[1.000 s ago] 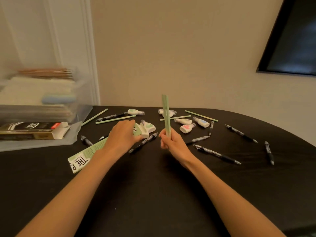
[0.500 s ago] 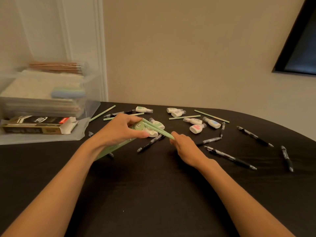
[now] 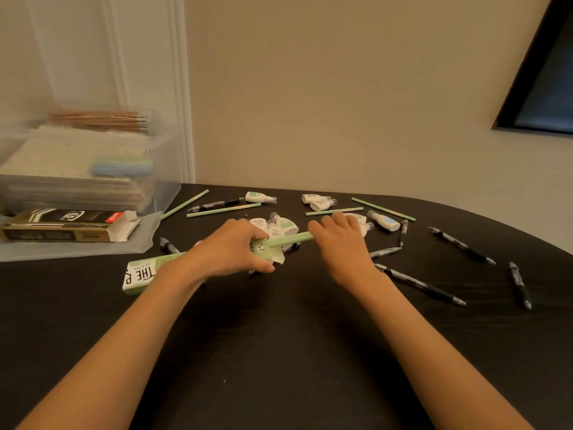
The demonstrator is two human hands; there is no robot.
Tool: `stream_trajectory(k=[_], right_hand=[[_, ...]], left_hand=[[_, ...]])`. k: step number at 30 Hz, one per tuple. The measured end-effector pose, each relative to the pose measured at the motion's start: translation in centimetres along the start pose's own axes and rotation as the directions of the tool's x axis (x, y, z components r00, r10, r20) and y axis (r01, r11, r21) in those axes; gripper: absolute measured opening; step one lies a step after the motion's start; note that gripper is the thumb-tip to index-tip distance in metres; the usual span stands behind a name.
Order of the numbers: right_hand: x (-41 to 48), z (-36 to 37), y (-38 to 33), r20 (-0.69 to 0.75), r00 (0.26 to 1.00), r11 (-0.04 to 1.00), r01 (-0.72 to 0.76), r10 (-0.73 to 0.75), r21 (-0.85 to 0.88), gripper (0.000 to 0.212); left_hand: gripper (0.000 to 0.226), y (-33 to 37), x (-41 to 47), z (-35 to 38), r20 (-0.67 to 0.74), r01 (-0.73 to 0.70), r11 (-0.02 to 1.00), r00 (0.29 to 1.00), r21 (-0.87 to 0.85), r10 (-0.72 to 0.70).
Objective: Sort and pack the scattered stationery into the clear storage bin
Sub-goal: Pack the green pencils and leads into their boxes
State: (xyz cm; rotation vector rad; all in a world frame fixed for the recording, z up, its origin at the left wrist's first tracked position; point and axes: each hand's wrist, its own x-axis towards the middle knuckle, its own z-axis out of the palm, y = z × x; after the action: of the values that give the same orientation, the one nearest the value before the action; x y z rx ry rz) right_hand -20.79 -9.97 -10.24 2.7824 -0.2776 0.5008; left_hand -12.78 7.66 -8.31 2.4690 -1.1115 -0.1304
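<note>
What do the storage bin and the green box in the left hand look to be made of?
The storage bin looks like clear, slightly frosted plastic: its contents show through the wall. The green box held by the left hand looks like matte printed cardboard, with flat faces, sharp folded edges and an open end flap.

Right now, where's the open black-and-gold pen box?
Head view, far left: the black-and-gold pen box lies flap-open on the clear lid in front of the clear storage bin, left of the left hand.

Matt black table (image 3: 279, 352), clear plastic bin (image 3: 164, 169), cardboard box (image 3: 139, 271).
</note>
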Motion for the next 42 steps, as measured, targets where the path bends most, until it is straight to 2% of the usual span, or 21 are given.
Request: stream_trajectory(k=[3,5,6,7,8,10,14,16,17,19,22,23,25,27,28,29,31,33,35,38,42], right_hand=[[0.4,-0.4,-2.9,-0.026,1.0,1.0,-0.001,0.0,-0.017,0.055],[1.0,-0.1,-3.9,-0.014,0.992,0.987,-0.123,0.125,0.105,0.056],[1.5,-0.2,-4.2,0.018,0.978,0.953,-0.205,0.206,0.225,0.055],[1.9,-0.5,-4.2,0.078,0.961,0.879,-0.273,0.264,0.391,0.054],[2.4,-0.9,-4.3,0.165,0.948,0.76,-0.318,0.274,0.566,0.052],[3.3,-1.7,-4.8,0.345,0.925,0.497,-0.375,0.155,0.782,0.046],[5.2,-1.8,-5.1,0.501,0.848,0.173,-0.474,-0.173,0.863,0.062],[6.3,-1.8,-5.0,0.521,0.821,0.099,-0.513,-0.232,0.853,0.069],[6.7,-2.0,-5.1,0.521,0.823,0.097,-0.513,-0.224,0.853,0.07],[7.7,-2.2,-5.3,0.503,0.835,0.125,-0.487,-0.223,0.864,0.069],[9.1,-2.2,-6.0,0.51,0.78,0.136,-0.497,-0.363,0.857,0.07],[10.1,-1.8,-6.1,0.523,0.779,0.147,-0.505,-0.345,0.85,0.069],[12.3,-0.8,-6.1,0.545,0.817,0.189,-0.515,-0.188,0.836,0.061],[14.6,0.8,-6.4,0.495,0.869,0.326,-0.474,0.02,0.818,0.047],[15.7,1.8,-6.9,0.44,0.895,0.425,-0.425,0.067,0.799,0.042],[16.6,2.6,-7.2,0.376,0.924,0.547,-0.35,0.068,0.761,0.038],[18.1,4.1,-8.3,0.284,0.959,0.794,-0.154,-0.024,0.588,0.035],[19.3,5.2,-9.2,0.247,0.961,0.924,0.022,-0.126,0.382,0.033],[20.3,6.1,-9.9,0.237,0.952,0.96,0.133,-0.193,0.247,0.028],[21.6,6.6,-10.8,0.198,0.939,0.958,0.265,-0.282,0.106,0.023],[22.6,6.1,-11.1,0.097,0.913,0.918,0.396,-0.397,0.028,0.023]], left_hand=[[0.057,0.7,0.3,0.5,-0.024,0.028,1.0,0.999,0.014,-0.027],[0.048,0.6,0.4,0.5,-0.058,0.059,0.998,0.997,0.001,-0.059],[0.04,0.4,0.4,0.5,-0.075,0.083,0.997,0.994,-0.004,-0.083],[0.035,0.2,0.6,0.4,-0.09,0.112,0.994,0.99,-0.013,-0.113],[0.034,0.0,0.7,0.2,-0.103,0.144,0.989,0.984,-0.032,-0.146],[0.033,-0.3,1.1,-0.2,-0.129,0.167,0.984,0.976,-0.068,-0.174],[0.04,-1.0,2.5,-1.3,-0.18,0.192,0.977,0.962,-0.09,-0.206],[0.042,-1.7,3.3,-1.7,-0.187,0.224,0.968,0.952,-0.111,-0.242],[0.04,-2.0,3.6,-1.9,-0.183,0.242,0.964,0.948,-0.111,-0.259],[0.037,-2.8,4.3,-2.4,-0.181,0.274,0.955,0.939,-0.115,-0.292],[0.037,-4.0,5.5,-3.2,-0.178,0.29,0.95,0.935,-0.112,-0.306],[0.034,-4.5,5.9,-3.5,-0.184,0.297,0.949,0.932,-0.108,-0.313],[0.035,-5.6,6.4,-4.1,-0.195,0.336,0.936,0.916,-0.107,-0.351],[0.039,-7.2,6.9,-4.7,-0.194,0.393,0.913,0.893,-0.106,-0.407],[0.04,-8.1,7.2,-5.0,-0.197,0.417,0.902,0.881,-0.108,-0.431],[0.042,-8.8,7.5,-5.3,-0.203,0.433,0.895,0.872,-0.105,-0.445],[0.046,-10.5,8.0,-5.9,-0.219,0.465,0.88,0.853,-0.094,-0.474],[0.048,-11.9,8.5,-6.3,-0.219,0.49,0.869,0.842,-0.073,-0.493],[0.049,-13.1,8.8,-6.6,-0.184,0.511,0.858,0.84,-0.047,-0.51],[0.052,-14.6,9.1,-6.7,-0.119,0.536,0.844,0.837,-0.027,-0.535],[0.055,-15.4,9.4,-6.9,-0.099,0.543,0.839,0.834,-0.022,-0.543]])
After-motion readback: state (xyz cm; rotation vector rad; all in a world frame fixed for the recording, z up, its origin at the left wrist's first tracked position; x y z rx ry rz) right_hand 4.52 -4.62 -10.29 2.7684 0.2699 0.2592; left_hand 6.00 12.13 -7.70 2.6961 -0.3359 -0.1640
